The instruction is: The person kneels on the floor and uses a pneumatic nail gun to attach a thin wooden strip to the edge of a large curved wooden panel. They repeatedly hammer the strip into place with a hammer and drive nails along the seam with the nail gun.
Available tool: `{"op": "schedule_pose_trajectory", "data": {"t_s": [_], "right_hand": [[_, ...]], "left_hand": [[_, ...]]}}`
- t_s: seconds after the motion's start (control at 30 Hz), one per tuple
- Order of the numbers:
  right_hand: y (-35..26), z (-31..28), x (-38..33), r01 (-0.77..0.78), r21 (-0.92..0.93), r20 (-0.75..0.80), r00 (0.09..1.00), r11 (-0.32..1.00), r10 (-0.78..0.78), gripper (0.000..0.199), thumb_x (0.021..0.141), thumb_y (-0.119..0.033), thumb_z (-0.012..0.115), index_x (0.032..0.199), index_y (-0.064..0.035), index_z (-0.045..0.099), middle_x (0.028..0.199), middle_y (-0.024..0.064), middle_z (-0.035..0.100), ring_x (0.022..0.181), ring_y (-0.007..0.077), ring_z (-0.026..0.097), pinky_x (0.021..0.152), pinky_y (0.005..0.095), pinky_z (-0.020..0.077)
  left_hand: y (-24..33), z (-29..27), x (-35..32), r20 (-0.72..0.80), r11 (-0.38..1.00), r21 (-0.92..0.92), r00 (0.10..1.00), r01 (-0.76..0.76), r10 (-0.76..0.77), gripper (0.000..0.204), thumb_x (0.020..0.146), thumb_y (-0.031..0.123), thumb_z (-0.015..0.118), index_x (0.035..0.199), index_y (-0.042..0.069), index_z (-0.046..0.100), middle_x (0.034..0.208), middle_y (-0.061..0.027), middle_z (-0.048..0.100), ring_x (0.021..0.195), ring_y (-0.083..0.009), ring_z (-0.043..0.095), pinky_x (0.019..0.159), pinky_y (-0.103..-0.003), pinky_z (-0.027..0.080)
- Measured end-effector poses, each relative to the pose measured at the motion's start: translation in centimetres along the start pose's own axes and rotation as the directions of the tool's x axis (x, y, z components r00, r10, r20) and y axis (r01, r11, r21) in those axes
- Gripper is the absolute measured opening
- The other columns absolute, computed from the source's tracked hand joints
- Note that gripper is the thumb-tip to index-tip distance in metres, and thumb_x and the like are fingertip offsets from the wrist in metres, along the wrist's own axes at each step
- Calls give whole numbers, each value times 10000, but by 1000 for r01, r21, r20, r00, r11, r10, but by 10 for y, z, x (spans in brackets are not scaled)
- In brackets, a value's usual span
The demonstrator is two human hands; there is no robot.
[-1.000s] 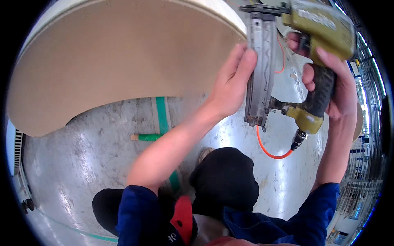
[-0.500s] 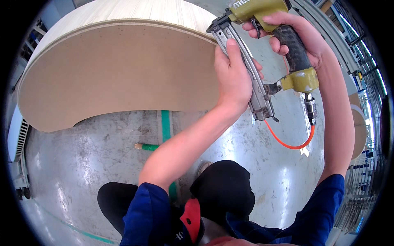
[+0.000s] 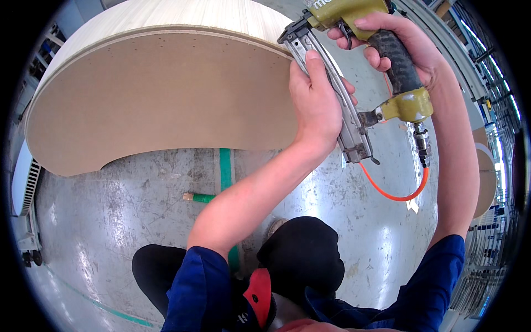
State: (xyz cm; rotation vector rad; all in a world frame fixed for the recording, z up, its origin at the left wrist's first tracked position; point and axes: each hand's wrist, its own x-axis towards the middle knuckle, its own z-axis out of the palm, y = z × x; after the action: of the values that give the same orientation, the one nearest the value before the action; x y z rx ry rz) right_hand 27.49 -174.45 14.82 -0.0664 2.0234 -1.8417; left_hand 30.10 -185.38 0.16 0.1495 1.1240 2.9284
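An olive-green pneumatic nail gun (image 3: pixel 408 105) is held up in both hands at the upper right. My right hand (image 3: pixel 412 47) wraps round its black grip, with fingers by the trigger. Around the long metal magazine my left hand (image 3: pixel 318 102) is closed, thumb on top. The gun's nose is at the right end of a large curved wooden panel piece (image 3: pixel 166 94), next to its edge; whether it touches I cannot tell. This piece has a flat brown face and a pale wood-grain curved side (image 3: pixel 160 15). Small marks dot the face along its upper rim.
An orange air hose (image 3: pixel 395 197) loops below the gun from its rear fitting. Green tape (image 3: pixel 225 171) runs along the grey floor (image 3: pixel 127 216), beside a short green-wrapped stick (image 3: pixel 198 197). Racks line the right side, and a white wheeled unit (image 3: pixel 25 182) stands at far left.
Almost nothing differs. The rear of the gun, the hose and my hands have shifted very slightly right; both hands keep the same grip.
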Motion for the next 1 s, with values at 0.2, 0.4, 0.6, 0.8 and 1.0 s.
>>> {"op": "schedule_pose_trajectory", "data": {"t_s": [0.2, 0.4, 0.6, 0.8, 1.0], "right_hand": [[2, 3, 3, 60, -12, -26, 998, 998, -60, 430, 949, -154, 584, 1207, 180, 509, 949, 152, 646, 490, 105, 651, 428, 162, 570], [1, -3, 2, 33, 2, -2, 999, 999, -33, 439, 958, -174, 572, 1218, 174, 508, 1006, 165, 647, 475, 104, 627, 429, 166, 566], [11, -19, -11, -17, -3, -20, 1000, 1000, 17, 409, 942, -201, 624, 1198, 113, 569, 1068, 166, 681, 587, 124, 690, 449, 185, 554], [121, -33, -88, -196, -95, -158, 971, 976, 180, 385, 850, -167, 727, 1150, 37, 596, 1044, 111, 681, 590, 132, 664, 501, 264, 543], [362, -14, -132, -368, 61, -321, 873, 928, 367, 199, 826, -84, 695, 995, 2, 635, 856, 51, 668, 612, 138, 649, 573, 295, 538]], "left_hand": [[0, -3, 2, -4, 1000, -7, 1000, -16, 16, 407, 1082, 442, 331, 1077, 54, 454, 656, -83, 599, 502, -172, 592, 470, -305, 511], [6, -1, 4, 49, 1000, -6, 999, -10, 10, 380, 1086, 402, 323, 1071, 41, 442, 659, -71, 582, 491, -148, 572, 458, -297, 486], [-16, -13, -4, 157, 999, -29, 987, -28, 32, 390, 1085, 389, 359, 1123, 19, 477, 760, -83, 619, 640, -156, 625, 589, -329, 532], [-60, -210, -41, 528, 200, 809, 534, -553, -661, 364, 951, 345, 623, 1127, 27, 638, 1112, -174, 650, 1044, -345, 611, 935, -427, 489], [-54, -442, -103, -75, -547, 668, 685, -504, -724, 543, 844, 296, 718, 1272, 41, 502, 1307, -215, 504, 1222, -394, 527, 989, -468, 474]]}}
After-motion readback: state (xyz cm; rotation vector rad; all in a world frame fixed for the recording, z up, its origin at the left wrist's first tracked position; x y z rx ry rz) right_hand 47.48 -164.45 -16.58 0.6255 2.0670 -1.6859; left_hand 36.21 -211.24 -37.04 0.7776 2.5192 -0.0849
